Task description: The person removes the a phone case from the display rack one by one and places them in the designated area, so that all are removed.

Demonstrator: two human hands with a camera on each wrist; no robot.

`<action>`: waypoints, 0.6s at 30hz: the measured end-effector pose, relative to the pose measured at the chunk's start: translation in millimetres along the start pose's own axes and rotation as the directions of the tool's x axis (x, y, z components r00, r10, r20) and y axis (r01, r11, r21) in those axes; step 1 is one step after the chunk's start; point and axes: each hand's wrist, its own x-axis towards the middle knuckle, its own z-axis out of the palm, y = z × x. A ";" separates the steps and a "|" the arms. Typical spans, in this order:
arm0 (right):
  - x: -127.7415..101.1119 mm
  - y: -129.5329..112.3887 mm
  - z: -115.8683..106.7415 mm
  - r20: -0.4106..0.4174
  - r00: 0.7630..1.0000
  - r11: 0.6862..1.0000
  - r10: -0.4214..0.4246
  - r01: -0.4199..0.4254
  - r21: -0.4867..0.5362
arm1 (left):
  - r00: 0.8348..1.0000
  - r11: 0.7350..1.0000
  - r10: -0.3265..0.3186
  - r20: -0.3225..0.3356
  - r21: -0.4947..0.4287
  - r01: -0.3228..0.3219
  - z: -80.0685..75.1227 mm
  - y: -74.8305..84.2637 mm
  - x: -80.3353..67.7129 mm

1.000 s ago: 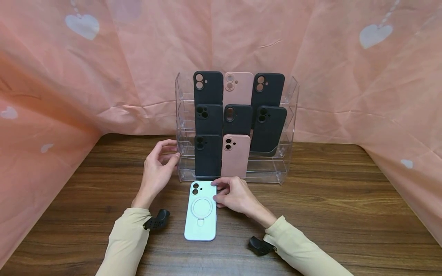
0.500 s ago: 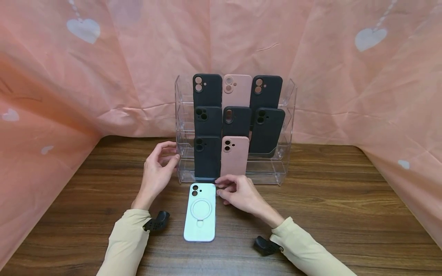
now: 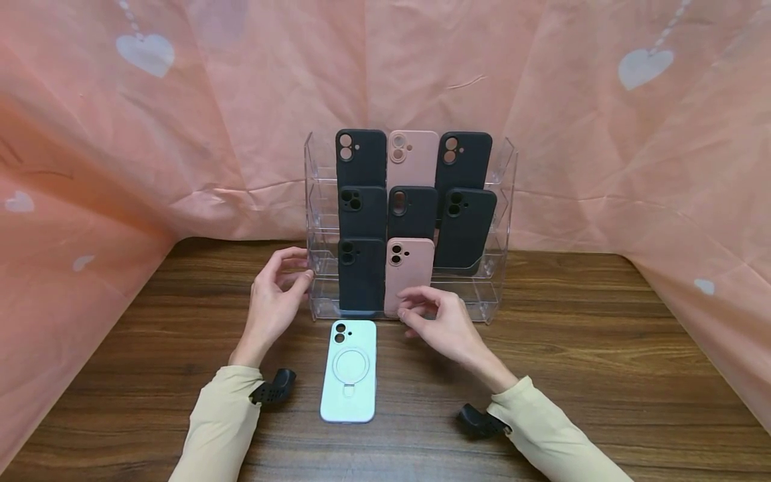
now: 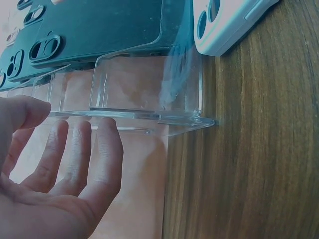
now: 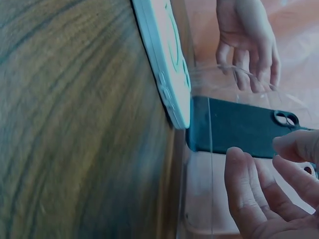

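A white phone case with a ring and small tab lies flat on the wooden table in front of a clear acrylic rack. My left hand rests its fingertips against the rack's left side; the left wrist view shows them at the clear side panel. Loosely bent and empty, my right hand hovers before the lower part of a pink phone case in the front tier. Beside that pink case stands a black phone case, also visible behind my fingers in the right wrist view.
Several more black and pink cases fill the upper tiers, including a tilted black case at right. Pink fabric with white hearts hangs behind and along both sides. Dark wooden table extends around the rack.
My right hand has left the white case's right edge and shifted right and up to the pink case. The white case and my left hand stay put.
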 end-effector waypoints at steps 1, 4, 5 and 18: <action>-0.3 0.2 -2.2 -0.011 1.000 1.000 0.003 -0.003 0.007 | 1.000 1.000 0.000 -0.001 -0.001 0.000 0.1 -0.3 -0.1; -1.0 0.4 -9.5 -0.051 0.999 1.000 0.003 -0.002 0.024 | 1.000 1.000 0.000 -0.001 -0.002 0.000 0.5 -1.0 -0.6; -1.1 0.4 -12.0 -0.065 0.998 1.000 -0.003 0.005 0.030 | 1.000 1.000 0.000 -0.001 -0.002 0.000 0.6 -1.5 -0.7; 2.9 1.5 -36.3 -0.277 0.951 0.980 -0.140 0.174 0.101 | 1.000 1.000 0.009 -0.006 0.016 -0.009 0.7 -0.4 0.3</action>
